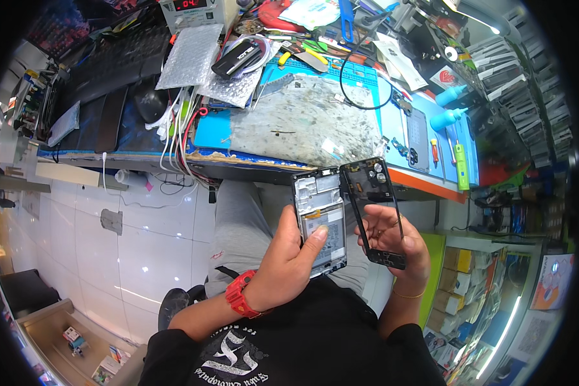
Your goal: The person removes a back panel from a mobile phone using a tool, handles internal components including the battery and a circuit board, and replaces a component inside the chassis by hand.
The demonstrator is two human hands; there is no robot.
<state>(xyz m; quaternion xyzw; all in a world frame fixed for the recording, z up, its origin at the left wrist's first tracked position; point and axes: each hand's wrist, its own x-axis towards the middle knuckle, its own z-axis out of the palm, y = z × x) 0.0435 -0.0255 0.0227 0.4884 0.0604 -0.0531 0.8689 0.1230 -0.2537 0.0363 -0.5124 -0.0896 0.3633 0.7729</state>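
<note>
My left hand [289,257] grips an opened phone body [320,215], its inner parts and battery facing up, with my thumb lying across its lower half. A red watch [241,294] sits on that wrist. Right beside it, my right hand [395,241] holds a black phone frame [374,206] by its lower end; the frame is tilted and touches the phone body along its upper left edge. Both are held over my lap, just in front of the workbench edge.
The workbench [257,157] carries a worn grey mat [302,122], a blue mat [424,128] with a dark phone, small tools and blue bottles, bubble wrap [193,55], cables and a power supply [190,11]. White tiled floor lies to my left; shelves stand to my right.
</note>
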